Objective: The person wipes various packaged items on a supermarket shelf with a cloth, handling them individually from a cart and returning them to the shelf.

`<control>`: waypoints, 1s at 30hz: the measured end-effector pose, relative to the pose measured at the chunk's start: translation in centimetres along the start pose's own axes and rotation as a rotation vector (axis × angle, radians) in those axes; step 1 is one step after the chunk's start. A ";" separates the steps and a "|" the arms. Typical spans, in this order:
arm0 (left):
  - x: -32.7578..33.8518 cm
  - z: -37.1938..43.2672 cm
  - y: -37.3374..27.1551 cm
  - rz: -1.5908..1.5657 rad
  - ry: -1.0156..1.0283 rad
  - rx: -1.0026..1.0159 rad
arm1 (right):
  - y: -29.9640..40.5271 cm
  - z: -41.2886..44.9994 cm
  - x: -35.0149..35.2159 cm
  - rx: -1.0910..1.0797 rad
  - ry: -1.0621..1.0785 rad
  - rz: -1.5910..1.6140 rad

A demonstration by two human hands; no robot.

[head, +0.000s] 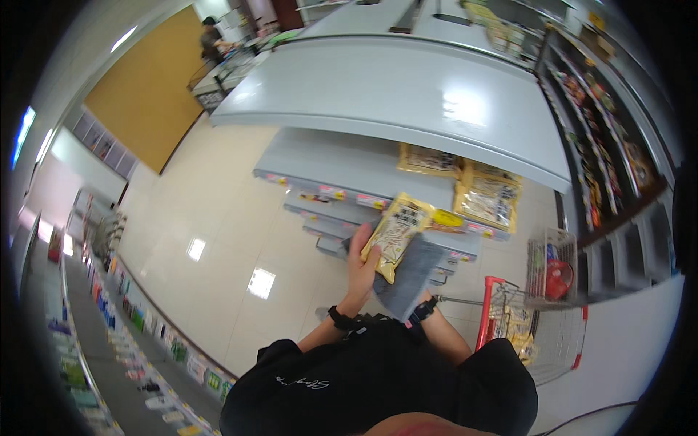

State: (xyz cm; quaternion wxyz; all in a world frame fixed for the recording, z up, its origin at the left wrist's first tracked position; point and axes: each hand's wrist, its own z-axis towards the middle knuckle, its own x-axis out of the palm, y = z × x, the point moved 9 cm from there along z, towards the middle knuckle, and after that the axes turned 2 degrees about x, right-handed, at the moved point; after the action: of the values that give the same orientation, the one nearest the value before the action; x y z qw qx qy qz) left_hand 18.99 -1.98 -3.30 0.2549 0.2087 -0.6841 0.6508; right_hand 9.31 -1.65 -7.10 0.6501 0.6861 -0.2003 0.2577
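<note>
My left hand (363, 268) grips a yellow plastic food packet (399, 229) by its left side, thumb on the printed front. A grey cloth (409, 278) lies behind and below the packet, held up by my right hand (425, 297). Most of that hand is covered by the cloth, so its fingers are hidden. In front of me is a grey metal shelf unit (338, 155). Larger yellow food packets (487, 197) rest on its second shelf at the right, and a small yellow packet (447, 220) lies near the shelf edge.
The wide top shelf (376, 82) overhangs the lower ones. To my right stands a shopping cart (487, 313) with yellow packets inside, beside a basket (551, 240) holding a red item. Stocked shelves (142, 349) line the left. A person (212, 43) stands at the far left.
</note>
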 end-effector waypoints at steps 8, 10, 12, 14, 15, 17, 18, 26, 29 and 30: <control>8.9 -2.0 -5.1 1.491 0.383 0.650 | 0.2 -0.4 -0.7 0.085 0.065 0.373; 9.7 -1.4 -4.6 1.559 0.412 0.665 | 2.2 -1.3 1.4 0.094 0.061 0.472; 9.7 -1.0 -4.1 1.483 0.482 0.628 | 4.6 -2.2 2.7 0.078 0.043 0.505; 10.6 -1.9 -3.5 1.441 0.565 0.618 | 6.0 -2.2 2.7 0.008 0.190 0.784; 11.1 -2.5 -2.9 1.439 0.591 0.604 | 6.5 -2.3 2.0 -0.018 0.188 0.784; 12.3 -4.2 -1.2 1.476 0.713 0.589 | 6.9 -3.0 -0.3 -0.080 0.134 0.661; 12.4 -5.0 -0.4 1.437 0.774 0.558 | 6.9 -3.3 -1.2 -0.109 0.094 0.565; 15.8 -2.3 0.3 1.459 0.794 0.680 | 7.4 -5.9 -5.8 -0.286 -0.123 -0.112; 16.3 -1.1 1.0 1.332 0.850 0.601 | 9.5 -7.6 -5.0 -0.398 -0.288 -1.043; 16.2 -0.8 1.6 1.310 0.884 0.574 | 9.1 -7.9 -5.6 -0.368 -0.279 -0.866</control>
State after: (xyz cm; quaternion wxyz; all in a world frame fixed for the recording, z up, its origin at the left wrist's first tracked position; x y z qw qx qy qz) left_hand 5.36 -0.36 5.55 0.0070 -0.4480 -0.3122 0.8377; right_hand -1.41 5.16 -3.15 0.7749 0.6082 -0.0241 -0.1705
